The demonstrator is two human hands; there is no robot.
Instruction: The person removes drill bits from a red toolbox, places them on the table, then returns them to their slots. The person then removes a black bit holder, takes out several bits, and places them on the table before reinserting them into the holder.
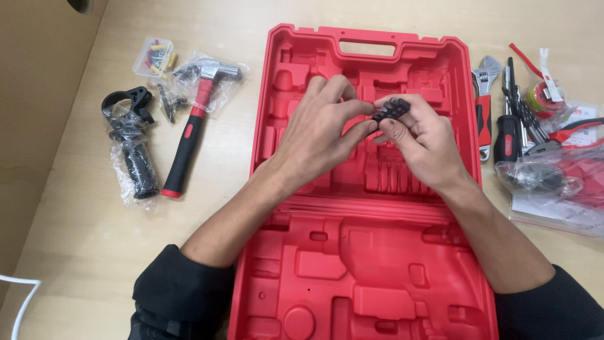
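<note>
I am holding a small black bit holder (390, 110) between both hands, above the upper half of the open red tool case (302, 277). My left hand (318, 135) is pinching the holder's left end, thumb below and fingertips curled over the top. My right hand (418, 135) is gripping the right end, fingers folded around it and thumb pressing on the near side. The holder is sitting clear of the case, over the moulded recesses near the carry handle; I cannot tell how many bits it is carrying.

The case is lying flat on the light wooden table (75, 252), both halves showing bare moulded compartments. My forearms are crossing the lower half, black sleeves pushed up at the elbows.

To the left, well apart from my hands, a hammer (189, 135) with a red and black grip is lying with its head in clear plastic, next to a bagged black side handle (129, 148) and a small clear box of coloured wall plugs (154, 56). To the right, just beside the case, an adjustable wrench (484, 101), a group of drill bits (522, 113), a screwdriver (505, 138) and a bagged item (553, 179) are lying together.
</note>
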